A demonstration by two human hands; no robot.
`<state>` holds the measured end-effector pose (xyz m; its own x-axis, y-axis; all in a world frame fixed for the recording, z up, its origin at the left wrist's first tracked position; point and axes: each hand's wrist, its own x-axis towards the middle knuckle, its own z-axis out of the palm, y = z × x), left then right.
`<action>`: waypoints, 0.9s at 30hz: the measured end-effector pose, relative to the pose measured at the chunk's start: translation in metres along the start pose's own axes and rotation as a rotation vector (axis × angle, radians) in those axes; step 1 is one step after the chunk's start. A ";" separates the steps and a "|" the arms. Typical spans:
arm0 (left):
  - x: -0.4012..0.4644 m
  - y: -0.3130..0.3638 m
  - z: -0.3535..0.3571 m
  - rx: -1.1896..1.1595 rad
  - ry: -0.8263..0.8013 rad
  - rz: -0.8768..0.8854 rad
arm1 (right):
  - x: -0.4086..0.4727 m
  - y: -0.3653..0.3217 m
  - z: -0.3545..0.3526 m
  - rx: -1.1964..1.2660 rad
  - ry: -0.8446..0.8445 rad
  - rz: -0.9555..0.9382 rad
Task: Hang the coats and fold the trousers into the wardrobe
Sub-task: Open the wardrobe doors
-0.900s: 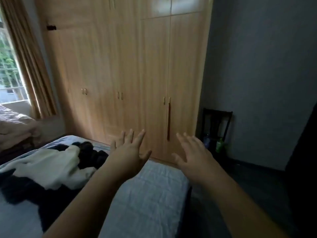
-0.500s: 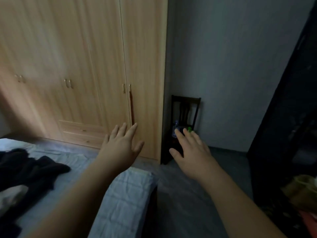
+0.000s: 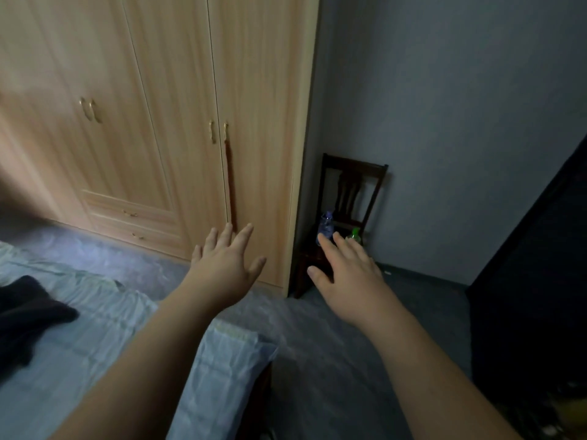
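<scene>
A tall light-wood wardrobe [image 3: 178,100] fills the upper left, all its doors closed, with two drawers low down. My left hand [image 3: 227,265] is stretched out in front of its right-hand doors, fingers spread, holding nothing. My right hand [image 3: 347,271] reaches forward beside it, also spread and empty, in front of a dark chair. A dark garment [image 3: 28,319] lies on the bed [image 3: 104,338] at the lower left, partly cut off by the frame edge.
A dark wooden chair [image 3: 352,198] stands in the corner right of the wardrobe with two bottles [image 3: 327,227] on its seat. A dark object [image 3: 540,281] rises along the right edge. Grey floor [image 3: 333,360] runs between the bed's corner and the chair.
The view has swung right and down: the window, the curtain and most of the clothes pile have left the frame. Both hands stay open and raised in front of me.
</scene>
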<state>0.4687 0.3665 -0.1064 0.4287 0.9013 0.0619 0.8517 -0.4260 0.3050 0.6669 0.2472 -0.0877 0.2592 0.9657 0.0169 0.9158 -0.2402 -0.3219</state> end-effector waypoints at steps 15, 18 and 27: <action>0.320 -0.009 0.042 0.008 -0.061 -0.118 | 0.318 0.068 -0.005 0.071 -0.113 -0.037; 0.371 -0.008 0.058 0.035 -0.083 -0.175 | 0.380 0.087 0.003 0.070 -0.139 -0.080; 0.511 0.008 0.083 0.010 -0.030 -0.432 | 0.569 0.140 -0.003 -0.038 -0.302 -0.322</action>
<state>0.7198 0.8170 -0.1516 0.0408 0.9944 -0.0975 0.9577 -0.0111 0.2874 0.9433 0.7633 -0.1199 -0.1368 0.9762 -0.1684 0.9473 0.0792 -0.3105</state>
